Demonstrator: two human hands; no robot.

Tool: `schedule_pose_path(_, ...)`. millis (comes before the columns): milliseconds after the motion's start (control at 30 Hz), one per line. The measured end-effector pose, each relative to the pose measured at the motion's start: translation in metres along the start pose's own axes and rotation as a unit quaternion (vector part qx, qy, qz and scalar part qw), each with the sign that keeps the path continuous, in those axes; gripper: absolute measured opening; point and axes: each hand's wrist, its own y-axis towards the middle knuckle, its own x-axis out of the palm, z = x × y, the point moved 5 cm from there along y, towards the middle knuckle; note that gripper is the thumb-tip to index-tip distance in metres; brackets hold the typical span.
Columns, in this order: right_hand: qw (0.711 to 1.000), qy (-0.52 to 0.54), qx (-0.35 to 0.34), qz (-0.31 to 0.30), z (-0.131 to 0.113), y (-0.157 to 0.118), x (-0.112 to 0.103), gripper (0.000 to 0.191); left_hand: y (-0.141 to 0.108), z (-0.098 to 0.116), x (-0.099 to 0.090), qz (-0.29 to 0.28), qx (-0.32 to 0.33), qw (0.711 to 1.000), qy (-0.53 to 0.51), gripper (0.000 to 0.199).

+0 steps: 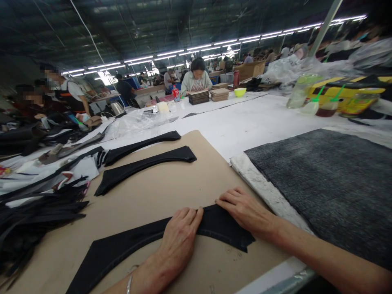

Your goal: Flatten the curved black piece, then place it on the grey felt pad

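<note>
1 long black piece [131, 241] is pressed flat on the brown sheet [153, 196] by 2 hands. Its middle is covered by the left hand [180, 232], fingers close together. Its wide right end is touched by the bent fingertips of the right hand [245, 208]; whether it is pinched cannot be told.

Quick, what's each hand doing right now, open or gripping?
Left hand: open, laid over the black piece.
Right hand: fingertips at that piece's upper edge; whether they pinch it can't be told.
</note>
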Motion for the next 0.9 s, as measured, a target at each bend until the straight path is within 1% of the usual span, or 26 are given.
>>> schedule_pose_path(167,0.999,0.021,0.024,0.004,0.005,0.0,-0.004,0.023,0.002,0.001,0.001,-0.009,-0.01,1.0,0.005,0.054)
schedule_pose_path(300,1.0,0.017,0.007,-0.009,0.008,0.0,-0.004,0.022,0.003,0.001,0.001,-0.013,-0.01,1.0,0.005,0.05)
schedule_pose_path(400,1.0,-0.005,-0.005,-0.013,0.008,0.0,-0.003,0.02,0.004,0.002,0.001,-0.018,-0.009,1.0,0.007,0.048)
schedule_pose_path(733,0.999,-0.036,-0.016,0.007,0.003,-0.006,-0.002,0.02,0.006,0.005,-0.002,-0.035,0.007,0.999,0.037,0.046)
schedule_pose_path(800,0.999,-0.034,-0.007,0.007,0.0,-0.008,-0.002,0.024,0.007,0.006,-0.002,-0.038,0.008,0.998,0.043,0.047)
schedule_pose_path(900,0.999,-0.01,0.032,0.013,0.0,-0.013,-0.003,0.039,0.008,0.007,-0.002,-0.044,0.006,0.998,0.043,0.047)
